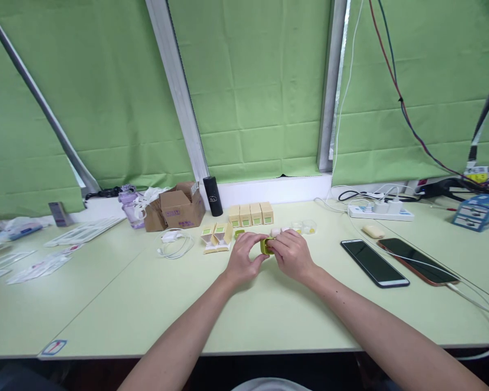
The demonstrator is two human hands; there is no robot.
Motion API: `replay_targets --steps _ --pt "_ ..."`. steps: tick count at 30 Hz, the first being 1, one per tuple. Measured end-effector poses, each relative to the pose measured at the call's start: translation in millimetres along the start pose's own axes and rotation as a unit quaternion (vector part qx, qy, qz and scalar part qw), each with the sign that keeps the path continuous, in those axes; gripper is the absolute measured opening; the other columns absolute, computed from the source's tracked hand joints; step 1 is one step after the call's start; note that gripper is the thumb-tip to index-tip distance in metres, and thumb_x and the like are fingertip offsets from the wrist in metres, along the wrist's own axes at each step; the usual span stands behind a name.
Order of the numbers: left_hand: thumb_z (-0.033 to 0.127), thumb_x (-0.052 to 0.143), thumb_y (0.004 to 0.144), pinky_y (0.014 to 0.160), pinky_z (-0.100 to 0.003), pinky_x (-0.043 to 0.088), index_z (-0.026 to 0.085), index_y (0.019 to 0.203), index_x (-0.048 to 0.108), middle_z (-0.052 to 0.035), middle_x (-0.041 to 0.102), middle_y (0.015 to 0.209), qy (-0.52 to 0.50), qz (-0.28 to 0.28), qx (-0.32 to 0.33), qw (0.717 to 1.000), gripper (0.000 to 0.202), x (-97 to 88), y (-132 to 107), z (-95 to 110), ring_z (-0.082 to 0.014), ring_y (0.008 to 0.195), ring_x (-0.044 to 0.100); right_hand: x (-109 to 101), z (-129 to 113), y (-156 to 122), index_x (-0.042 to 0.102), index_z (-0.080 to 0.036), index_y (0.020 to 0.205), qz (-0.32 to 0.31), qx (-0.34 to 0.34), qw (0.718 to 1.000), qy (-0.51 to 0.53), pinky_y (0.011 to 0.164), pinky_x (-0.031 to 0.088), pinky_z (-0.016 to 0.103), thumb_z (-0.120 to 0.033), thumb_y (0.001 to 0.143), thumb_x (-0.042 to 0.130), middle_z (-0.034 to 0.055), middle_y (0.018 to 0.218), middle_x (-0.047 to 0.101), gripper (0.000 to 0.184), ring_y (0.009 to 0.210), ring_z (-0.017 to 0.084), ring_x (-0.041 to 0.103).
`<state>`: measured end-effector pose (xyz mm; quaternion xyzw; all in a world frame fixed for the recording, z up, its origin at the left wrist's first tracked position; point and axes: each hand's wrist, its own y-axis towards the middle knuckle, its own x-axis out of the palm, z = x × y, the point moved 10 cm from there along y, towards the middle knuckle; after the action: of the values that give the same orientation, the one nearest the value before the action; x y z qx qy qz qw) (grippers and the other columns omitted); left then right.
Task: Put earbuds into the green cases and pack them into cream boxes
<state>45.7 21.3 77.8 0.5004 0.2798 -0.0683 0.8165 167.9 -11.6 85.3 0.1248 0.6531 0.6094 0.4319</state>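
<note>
My left hand point(245, 259) grips a small olive-green case point(265, 246) between thumb and fingers, just above the table. The case is tipped so that its hollow side faces right. My right hand point(292, 254) has its fingertips pinched together at that opening; whatever they hold is hidden. Behind my left hand lies a small green piece point(239, 233), perhaps a lid. Small clear round containers point(308, 226) with yellow bits sit beyond my right hand. To the left stand two opened cream cartons point(217, 237), and a row of several closed cream boxes point(250, 215) is behind.
A brown cardboard box point(182, 206), a black bottle point(213, 196) and a purple bottle point(131, 207) stand at the back left. A coiled white cable point(175, 243) lies nearer. On the right are two phones point(374, 263), a beige case point(373, 232) and a power strip point(391, 213).
</note>
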Motion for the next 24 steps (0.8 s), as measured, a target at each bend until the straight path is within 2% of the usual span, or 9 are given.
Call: replay_targets --steps 15,19,24 --pt "0.020 0.072 0.088 0.094 -0.047 0.051 0.025 0.127 0.066 -0.0092 0.071 0.112 0.020 -0.014 -0.005 1.000 0.040 2.0 -2.4 -6.1 -0.0280 0.105 0.063 9.1 5.7 -2.0 0.069 -0.020 0.088 -0.050 0.003 0.999 0.020 0.070 0.031 0.035 -0.013 0.100 0.053 0.0032 0.073 0.067 0.022 0.074 0.019 0.051" --pt "0.017 0.072 0.087 0.097 -0.049 0.051 0.025 0.127 0.066 -0.0095 0.071 0.114 0.019 -0.013 -0.013 1.000 0.041 1.0 -1.9 -7.7 -0.0289 0.109 0.063 8.2 5.4 -2.7 0.070 -0.021 0.100 -0.069 -0.003 0.997 0.039 0.070 0.035 0.035 -0.009 0.098 0.051 0.0036 0.077 0.070 0.023 0.075 0.020 0.055" --pt "0.018 0.073 0.087 0.101 -0.048 0.050 0.025 0.126 0.067 -0.0090 0.071 0.118 0.021 0.000 -0.051 0.998 0.040 -2.7 -2.4 -18.8 -0.0287 0.113 0.063 -2.8 10.1 -2.2 0.064 -0.019 0.112 -0.040 0.031 0.996 0.078 0.070 0.043 0.037 -0.013 0.093 0.056 0.0075 0.088 0.071 0.022 0.081 0.024 0.061"
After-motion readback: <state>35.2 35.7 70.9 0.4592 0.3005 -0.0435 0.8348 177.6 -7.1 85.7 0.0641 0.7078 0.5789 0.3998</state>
